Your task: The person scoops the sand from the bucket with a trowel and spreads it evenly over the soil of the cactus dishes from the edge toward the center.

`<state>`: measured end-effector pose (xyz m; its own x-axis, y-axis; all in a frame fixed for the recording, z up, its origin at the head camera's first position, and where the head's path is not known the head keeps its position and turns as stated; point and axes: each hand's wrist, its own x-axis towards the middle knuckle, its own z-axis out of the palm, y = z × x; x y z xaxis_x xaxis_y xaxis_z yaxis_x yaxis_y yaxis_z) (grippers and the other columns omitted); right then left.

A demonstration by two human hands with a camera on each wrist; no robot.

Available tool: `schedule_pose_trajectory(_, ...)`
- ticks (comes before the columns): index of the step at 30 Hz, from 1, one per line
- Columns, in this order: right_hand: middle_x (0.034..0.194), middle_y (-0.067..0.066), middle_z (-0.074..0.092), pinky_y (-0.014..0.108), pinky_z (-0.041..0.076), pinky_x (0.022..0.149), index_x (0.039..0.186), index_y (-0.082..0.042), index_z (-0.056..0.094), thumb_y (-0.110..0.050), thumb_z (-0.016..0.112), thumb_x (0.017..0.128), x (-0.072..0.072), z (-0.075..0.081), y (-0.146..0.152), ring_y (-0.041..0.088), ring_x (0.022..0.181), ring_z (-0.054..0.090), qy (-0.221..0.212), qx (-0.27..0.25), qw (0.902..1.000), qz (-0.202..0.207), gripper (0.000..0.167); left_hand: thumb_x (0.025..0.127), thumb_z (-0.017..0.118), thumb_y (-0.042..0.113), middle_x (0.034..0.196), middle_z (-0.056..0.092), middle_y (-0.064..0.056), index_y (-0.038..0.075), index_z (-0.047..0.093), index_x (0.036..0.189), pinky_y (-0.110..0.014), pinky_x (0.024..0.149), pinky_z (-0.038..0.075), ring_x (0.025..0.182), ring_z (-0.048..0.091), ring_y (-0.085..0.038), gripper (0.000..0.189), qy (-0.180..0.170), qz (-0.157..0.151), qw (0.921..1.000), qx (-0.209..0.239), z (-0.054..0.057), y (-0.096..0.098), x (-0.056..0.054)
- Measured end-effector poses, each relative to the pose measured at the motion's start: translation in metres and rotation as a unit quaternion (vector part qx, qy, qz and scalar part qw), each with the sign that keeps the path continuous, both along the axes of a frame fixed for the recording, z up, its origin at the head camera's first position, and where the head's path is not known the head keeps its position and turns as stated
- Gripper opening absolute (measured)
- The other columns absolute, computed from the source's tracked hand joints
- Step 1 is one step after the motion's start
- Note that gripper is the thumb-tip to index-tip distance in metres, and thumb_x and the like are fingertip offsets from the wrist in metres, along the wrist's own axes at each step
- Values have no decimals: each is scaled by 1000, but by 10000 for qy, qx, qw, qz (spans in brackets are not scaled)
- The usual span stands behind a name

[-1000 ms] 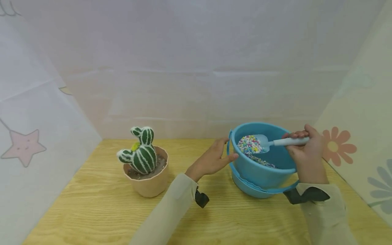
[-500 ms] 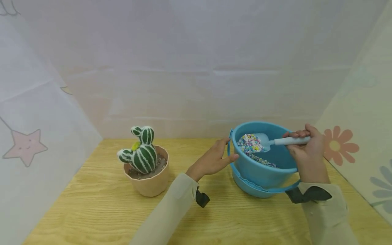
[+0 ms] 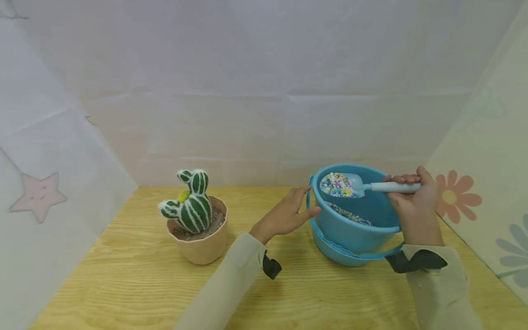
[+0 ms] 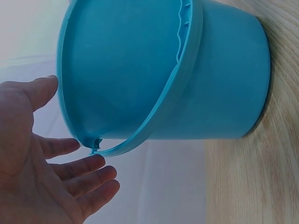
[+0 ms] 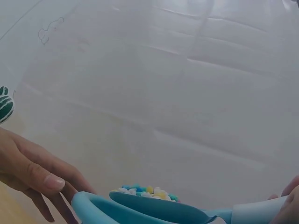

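My right hand (image 3: 414, 201) grips the white handle of a small light-blue scoop (image 3: 359, 181). Colourful pebbles (image 3: 336, 184) heap in the scoop's bowl, which hangs over the opening of a blue bucket (image 3: 350, 236). More pebbles lie down inside the bucket. At the bucket's left side is my left hand (image 3: 284, 213), its fingers fairly straight. In the left wrist view its thumb and fingertips are right at the rim, beside the hinge of the bucket's handle (image 4: 159, 109). The right wrist view shows the loaded scoop (image 5: 154, 205) just over the rim.
A knitted green cactus (image 3: 194, 211) stands in a peach pot (image 3: 202, 250) on the left of the wooden table (image 3: 136, 284). White cloth (image 3: 214, 114) walls the back, and printed panels close both sides.
The scoop with its pebbles has risen a little and now sits higher, clear of the pebbles in the bucket. My left hand has kept its place at the rim.
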<state>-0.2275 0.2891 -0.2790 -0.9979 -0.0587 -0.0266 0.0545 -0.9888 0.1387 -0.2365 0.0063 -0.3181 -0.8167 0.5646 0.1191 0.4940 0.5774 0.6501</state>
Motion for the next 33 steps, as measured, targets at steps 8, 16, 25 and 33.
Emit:
schedule_pose_trajectory(8, 59, 14, 37, 40, 28, 75, 64, 0, 40, -30, 51, 100, 2, 4, -9, 32, 54, 33, -40, -28, 10000, -43, 47, 99, 43, 48, 156, 23, -12, 10, 18, 153, -48, 112, 32, 143, 28, -29, 71, 108, -10, 9999, 40, 1, -5, 4)
schedule_pose_trajectory(16, 59, 13, 39, 41, 28, 74, 66, -1, 41, -30, 49, 100, 2, 5, -18, 32, 55, 33, 146, -65, 9999, 28, 46, 99, 41, 50, 156, 24, -10, 11, 18, 152, -45, 113, 31, 143, 28, -27, 70, 105, 85, 9999, -4, 0, -12, 4)
schedule_pose_trajectory(25, 59, 14, 40, 42, 29, 72, 66, 0, 42, -30, 48, 100, 1, 5, -23, 33, 55, 34, 159, -140, 9998, -7, 46, 100, 42, 45, 155, 27, -9, 10, 20, 152, -44, 112, 32, 140, 33, -26, 66, 84, 88, 9999, 54, 0, -21, 5)
schedule_pose_trajectory(33, 61, 14, 39, 42, 28, 72, 67, 0, 42, -31, 48, 100, 2, 5, -28, 33, 56, 34, 196, -241, 9995, 69, 46, 100, 42, 46, 154, 29, -9, 11, 21, 152, -46, 110, 34, 138, 36, -28, 66, 73, 151, 9998, 117, -3, -34, 10)
